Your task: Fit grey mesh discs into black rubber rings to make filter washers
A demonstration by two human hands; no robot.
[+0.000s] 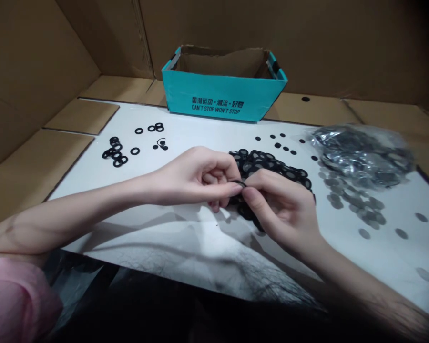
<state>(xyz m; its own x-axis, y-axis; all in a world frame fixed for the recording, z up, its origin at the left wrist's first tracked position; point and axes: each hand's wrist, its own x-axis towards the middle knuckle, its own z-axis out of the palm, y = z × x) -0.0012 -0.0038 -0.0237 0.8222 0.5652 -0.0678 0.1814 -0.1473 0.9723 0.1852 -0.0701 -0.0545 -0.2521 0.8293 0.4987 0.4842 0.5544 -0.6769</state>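
Note:
Over the white table, both of my hands pinch one small black ring (240, 183) between thumbs and forefingers. My left hand (207, 176) has its other fingers curled in. My right hand (282, 200) grips the ring's opposite side, and much of the ring is hidden by fingertips. Just behind and beneath the hands lies a heap of black rings (271, 164), several with grey discs in their middles. Loose black rings (117, 151) are scattered to the left, near a few small black discs (163, 143).
A turquoise cardboard box (221, 95) stands at the back of the white table (128, 233). To the right are a clear plastic bag (364, 152) with dark contents, grey translucent discs (357, 200) and small black discs (278, 145). Cardboard walls (307, 43) enclose the back and left.

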